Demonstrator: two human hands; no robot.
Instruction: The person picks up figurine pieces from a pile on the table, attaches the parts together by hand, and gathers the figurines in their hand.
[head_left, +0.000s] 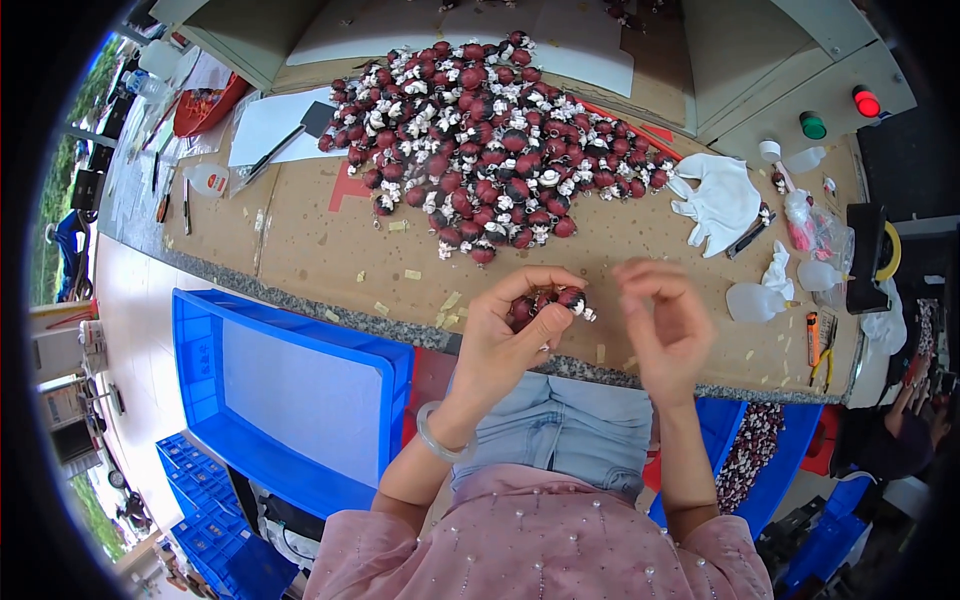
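Over the near edge of the workbench, my left hand [505, 335] is closed around several small figurines [572, 298] with dark red and black heads and white bodies. One of them pokes out between thumb and forefinger. To its right, my right hand [668, 330] is raised with curled fingers, apart from the left. Motion smears its fingertips, so whether anything is between them is unclear. Beyond both hands spreads a large pile of similar figurines [480, 150], some with small metal rings.
A white glove [722, 198], squeeze bottles [755, 302], an orange cutter [813, 338] and yellow-handled pliers [826, 362] lie at right. An empty-looking blue crate [398, 420] stands left below the bench edge. Figurines fill a blue bin [790, 465] at lower right.
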